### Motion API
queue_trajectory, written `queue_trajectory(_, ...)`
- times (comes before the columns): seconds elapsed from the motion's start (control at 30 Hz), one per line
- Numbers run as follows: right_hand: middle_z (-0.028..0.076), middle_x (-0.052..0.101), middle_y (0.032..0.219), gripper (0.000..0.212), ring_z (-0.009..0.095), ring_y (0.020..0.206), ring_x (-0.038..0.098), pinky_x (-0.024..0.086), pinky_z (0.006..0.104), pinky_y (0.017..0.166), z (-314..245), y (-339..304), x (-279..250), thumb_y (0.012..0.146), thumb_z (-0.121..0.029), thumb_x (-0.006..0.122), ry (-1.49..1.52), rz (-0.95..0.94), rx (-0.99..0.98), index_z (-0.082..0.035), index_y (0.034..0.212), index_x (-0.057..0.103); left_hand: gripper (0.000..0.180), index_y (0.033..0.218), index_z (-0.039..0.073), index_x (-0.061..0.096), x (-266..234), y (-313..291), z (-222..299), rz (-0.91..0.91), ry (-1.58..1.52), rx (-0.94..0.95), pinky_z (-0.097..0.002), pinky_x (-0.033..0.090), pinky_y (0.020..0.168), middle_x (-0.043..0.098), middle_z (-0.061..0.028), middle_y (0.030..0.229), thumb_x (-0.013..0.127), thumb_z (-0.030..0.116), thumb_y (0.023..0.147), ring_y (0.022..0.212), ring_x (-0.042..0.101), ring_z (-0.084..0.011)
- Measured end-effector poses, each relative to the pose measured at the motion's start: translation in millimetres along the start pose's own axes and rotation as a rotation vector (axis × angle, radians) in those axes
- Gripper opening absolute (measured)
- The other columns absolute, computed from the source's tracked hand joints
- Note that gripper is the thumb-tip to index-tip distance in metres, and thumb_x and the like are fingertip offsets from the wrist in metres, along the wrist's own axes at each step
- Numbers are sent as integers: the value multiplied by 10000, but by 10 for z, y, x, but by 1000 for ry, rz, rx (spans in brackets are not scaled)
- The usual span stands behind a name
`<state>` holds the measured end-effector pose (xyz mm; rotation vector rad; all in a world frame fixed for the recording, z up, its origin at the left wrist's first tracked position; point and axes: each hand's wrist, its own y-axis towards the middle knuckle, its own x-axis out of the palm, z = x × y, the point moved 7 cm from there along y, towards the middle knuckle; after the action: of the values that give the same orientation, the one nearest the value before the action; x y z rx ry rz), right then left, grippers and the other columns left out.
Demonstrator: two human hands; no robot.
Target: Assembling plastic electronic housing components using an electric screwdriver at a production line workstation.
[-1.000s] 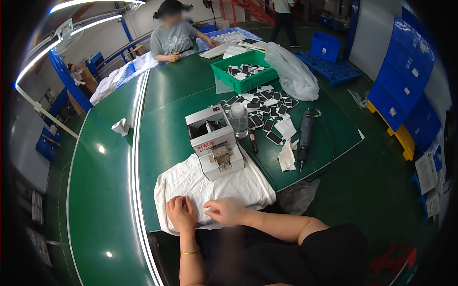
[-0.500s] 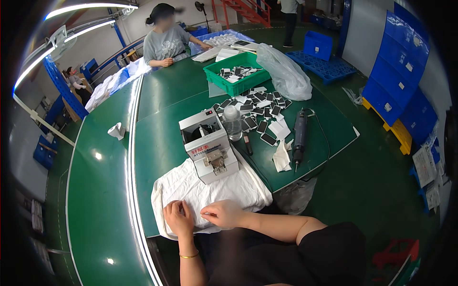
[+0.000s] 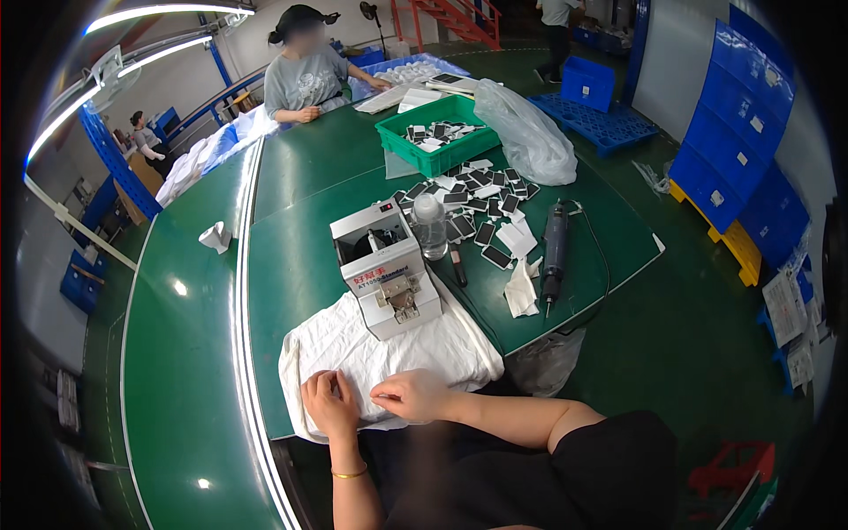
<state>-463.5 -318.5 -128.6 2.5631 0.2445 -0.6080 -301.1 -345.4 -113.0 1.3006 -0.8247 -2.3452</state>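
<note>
Both my hands rest on a folded white cloth (image 3: pixel 322 349) at the table's front edge. The fingers of my left hand (image 3: pixel 331 403) are curled in toward the cloth, and their tips hide whatever may be in them. My right hand (image 3: pixel 413 394) lies beside it with a small gap between, thumb and fingers pressed together in a pinch; anything in it is too small to name. Just beyond them, a grey screw feeder (image 3: pixel 386 274) stands on the cloth's far part. Right of the feeder are a clear bottle (image 3: pixel 430 234) and a small dark stick-like item (image 3: pixel 458 266).
An electric screwdriver (image 3: pixel 555 256) with its cable lies at the right, near a crumpled cloth (image 3: pixel 522 290). Several small black-and-white panels (image 3: pixel 486 234) are spread before a green crate (image 3: pixel 433 162). A plastic bag (image 3: pixel 530 141) adjoins it. Across the table sits a co-worker (image 3: pixel 305 75).
My hands have kept their place. In the background, the person at the far left now stands more upright, and the one at the far right has shifted rightward.
</note>
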Motion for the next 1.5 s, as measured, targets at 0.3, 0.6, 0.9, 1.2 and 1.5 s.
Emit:
queue_trajectory(0.3,90,696,795,160,263,678,664,511,362,602,0,-3,-4,891,-222,692,3,-9,11,-74,935,732,105,839,9,646,17,-6,-18,-38,18,-9,-410,472,798,657,-124,904,681,100,879,877,582,-315)
queue_trajectory(0.6,96,685,778,150,277,684,662,508,370,603,7,-9,3,889,-218,691,5,-6,9,-80,932,731,111,842,7,647,0,-4,5,-31,8,-8,-412,470,798,657,-125,904,682,104,883,876,580,-317)
queue_trajectory(0.9,104,687,782,161,286,690,667,516,376,612,-8,-11,-4,891,-219,685,16,-11,6,-69,927,731,107,838,9,644,-4,-19,3,-20,13,4,-411,463,803,652,-120,894,676,100,886,863,573,-314)
queue_trajectory(1.2,111,696,802,153,284,711,678,529,368,631,-9,4,-21,887,-200,687,21,-16,4,-64,939,731,100,832,20,643,12,-8,-22,-21,25,-2,-408,467,818,659,-123,906,685,102,868,881,582,-317)
queue_trajectory(1.5,116,697,810,152,288,719,680,532,363,641,-20,-9,-8,888,-185,684,19,-45,20,-53,951,726,98,827,23,640,5,-13,-14,-22,25,2,-406,465,797,655,-118,886,686,100,867,855,577,-312)
